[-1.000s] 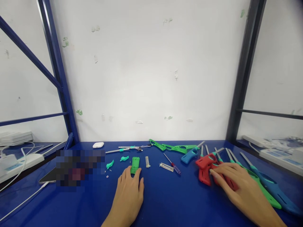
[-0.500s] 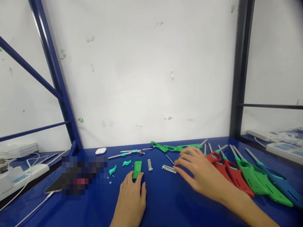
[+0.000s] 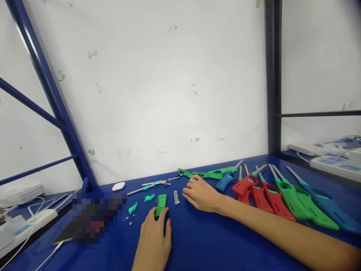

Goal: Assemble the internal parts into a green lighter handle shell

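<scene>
I remotely viewed a blue table (image 3: pixel 203 241) bearing a white case (image 3: pixel 119 186), metal rods (image 3: pixel 138 190), teal pieces (image 3: pixel 149 198), a clear part (image 3: pixel 176 197), green shells (image 3: pixel 212 175), and red, green and blue lighters (image 3: pixel 295 202).

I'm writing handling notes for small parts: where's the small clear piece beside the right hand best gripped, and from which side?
Probably pinch the small clear piece across its long sides at mid-length, coming from above and the right. It is slim and lies lengthwise away from the camera, with the right hand beside it.
</scene>
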The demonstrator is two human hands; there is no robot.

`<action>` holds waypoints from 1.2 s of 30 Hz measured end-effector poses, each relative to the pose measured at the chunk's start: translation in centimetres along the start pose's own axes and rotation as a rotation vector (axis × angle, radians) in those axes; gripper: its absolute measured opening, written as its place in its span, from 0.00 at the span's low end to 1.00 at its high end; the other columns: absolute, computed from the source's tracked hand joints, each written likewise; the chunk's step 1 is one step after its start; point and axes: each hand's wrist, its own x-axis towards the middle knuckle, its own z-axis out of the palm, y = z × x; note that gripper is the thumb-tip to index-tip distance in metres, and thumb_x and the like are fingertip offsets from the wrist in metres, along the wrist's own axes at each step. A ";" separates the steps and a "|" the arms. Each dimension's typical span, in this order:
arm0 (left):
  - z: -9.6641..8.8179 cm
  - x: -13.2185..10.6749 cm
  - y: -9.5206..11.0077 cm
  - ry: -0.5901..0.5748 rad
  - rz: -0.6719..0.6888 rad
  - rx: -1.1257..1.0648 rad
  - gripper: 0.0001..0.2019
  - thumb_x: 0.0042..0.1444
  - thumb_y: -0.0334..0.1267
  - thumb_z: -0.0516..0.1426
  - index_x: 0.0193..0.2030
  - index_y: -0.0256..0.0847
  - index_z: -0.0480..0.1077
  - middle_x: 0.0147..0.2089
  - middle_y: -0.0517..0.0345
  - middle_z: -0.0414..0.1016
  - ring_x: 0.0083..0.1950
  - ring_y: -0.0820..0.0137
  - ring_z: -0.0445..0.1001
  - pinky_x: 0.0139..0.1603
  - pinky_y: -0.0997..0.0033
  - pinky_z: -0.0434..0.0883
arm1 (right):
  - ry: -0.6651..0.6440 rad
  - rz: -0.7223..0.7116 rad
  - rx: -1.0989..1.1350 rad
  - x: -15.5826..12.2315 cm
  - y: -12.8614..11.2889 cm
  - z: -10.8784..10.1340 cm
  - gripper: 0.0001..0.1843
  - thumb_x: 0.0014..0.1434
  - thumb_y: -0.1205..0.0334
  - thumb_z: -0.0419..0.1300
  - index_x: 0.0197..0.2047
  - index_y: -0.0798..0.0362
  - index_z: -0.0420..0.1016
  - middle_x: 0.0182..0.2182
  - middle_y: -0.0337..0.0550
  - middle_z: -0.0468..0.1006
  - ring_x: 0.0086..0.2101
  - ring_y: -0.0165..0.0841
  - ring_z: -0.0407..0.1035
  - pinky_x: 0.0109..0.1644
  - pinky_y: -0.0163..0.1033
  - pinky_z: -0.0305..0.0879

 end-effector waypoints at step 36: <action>0.8 0.3 -0.2 0.035 0.036 0.011 0.25 0.72 0.40 0.42 0.70 0.45 0.69 0.70 0.40 0.66 0.73 0.51 0.64 0.70 0.45 0.64 | 0.064 -0.190 0.228 -0.3 -0.6 -0.6 0.14 0.73 0.61 0.63 0.60 0.54 0.75 0.56 0.48 0.76 0.53 0.44 0.74 0.60 0.59 0.71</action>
